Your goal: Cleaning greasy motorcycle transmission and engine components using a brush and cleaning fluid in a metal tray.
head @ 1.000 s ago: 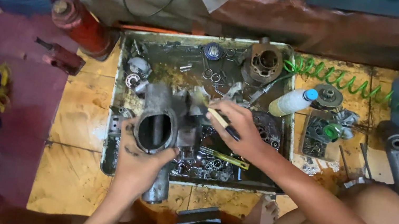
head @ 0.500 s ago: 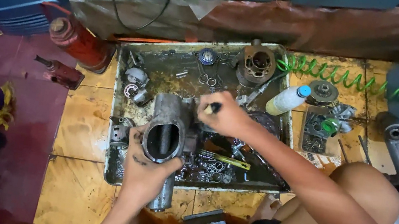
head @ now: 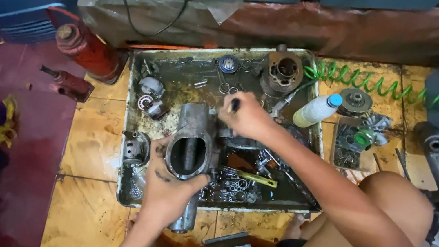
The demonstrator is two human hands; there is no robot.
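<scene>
Both your hands are busy: your left hand (head: 172, 183) grips the grimy grey metal housing (head: 190, 148), its oval opening upward, over the oily tray (head: 124, 188); your right hand (head: 247, 116) clasps a brush (head: 233, 105) against it.

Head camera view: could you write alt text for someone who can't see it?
A person's left hand grips a grimy metal engine housing over an oily parts tray, while the right hand works a brush against it.

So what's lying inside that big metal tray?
In the metal tray: a round cylinder part, bearings, loose rings and a yellow-handled tool in oily grime. The grey housing and both hands cover the middle.
</scene>
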